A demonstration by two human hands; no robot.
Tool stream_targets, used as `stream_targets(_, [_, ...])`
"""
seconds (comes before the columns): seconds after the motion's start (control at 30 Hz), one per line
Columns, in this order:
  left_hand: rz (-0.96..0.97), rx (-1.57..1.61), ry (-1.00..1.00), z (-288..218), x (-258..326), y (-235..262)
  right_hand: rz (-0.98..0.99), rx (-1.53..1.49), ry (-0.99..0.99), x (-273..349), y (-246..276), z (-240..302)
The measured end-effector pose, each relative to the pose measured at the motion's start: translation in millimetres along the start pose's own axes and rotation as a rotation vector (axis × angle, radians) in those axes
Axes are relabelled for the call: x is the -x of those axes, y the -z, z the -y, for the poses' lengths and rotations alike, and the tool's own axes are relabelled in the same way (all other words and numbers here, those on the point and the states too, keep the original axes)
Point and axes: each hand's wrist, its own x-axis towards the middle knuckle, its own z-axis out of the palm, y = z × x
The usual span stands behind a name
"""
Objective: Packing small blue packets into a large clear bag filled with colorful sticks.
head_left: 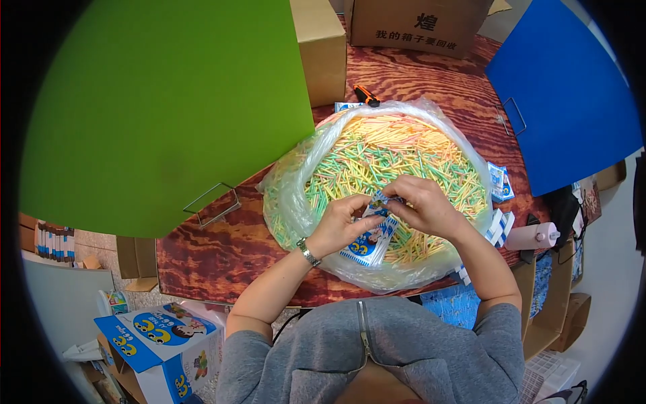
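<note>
While both hands meet near the centre of the frame, the left hand (342, 222) grips a small blue-and-white printed packet (370, 241) from its left side and the right hand (422, 204) pinches the packet's top edge. The packet sits over a clear plastic bag (286, 202) heaped with pastel sticks (383, 151) on the reddish wooden table (431, 77).

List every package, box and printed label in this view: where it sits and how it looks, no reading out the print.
Small packet: held by left hand and right hand over the sticks; white and blue, cartoon print.
Small packets: table's right edge; blue-white.
Brown carton: top centre; dark print.
Plain carton: top, left of it; tall.
Open box: floor, lower left; blue flaps, cartoon figures.
</note>
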Motion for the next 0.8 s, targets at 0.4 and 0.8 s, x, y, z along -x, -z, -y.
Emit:
stream_targets(0.4, [-0.242,-0.088,0.070,29,-36,12,0.378,0.669,-0.063,-96,18,-151])
stream_targets(0.8, [-0.300,-0.175,0.059,37,-40,19,0.572,0.921,0.058,-107,0,-162])
